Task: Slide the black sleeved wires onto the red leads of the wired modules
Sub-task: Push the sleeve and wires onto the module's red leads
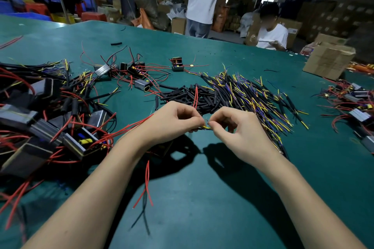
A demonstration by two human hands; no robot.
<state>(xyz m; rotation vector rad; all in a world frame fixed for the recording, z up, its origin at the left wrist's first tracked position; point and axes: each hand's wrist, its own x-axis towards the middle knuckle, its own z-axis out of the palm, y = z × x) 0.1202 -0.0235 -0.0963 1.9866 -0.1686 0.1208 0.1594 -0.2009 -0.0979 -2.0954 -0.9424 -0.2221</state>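
Observation:
My left hand (174,120) and my right hand (234,127) meet fingertip to fingertip above the green table (202,198). Between them they pinch a black sleeved wire with a yellow tip (204,127). A red lead (195,97) rises from my left hand, and more red leads (147,180) hang under my left wrist. A module beneath my left wrist is mostly hidden. Behind my hands lie a pile of black sleeves (188,96) and a heap of sleeved wires with yellow and purple ends (253,97).
Wired modules with red leads are heaped at the left (40,127), more lie at the back middle (139,75) and at the right edge (356,107). A cardboard box (327,60) stands at the far right. Two people are beyond the table.

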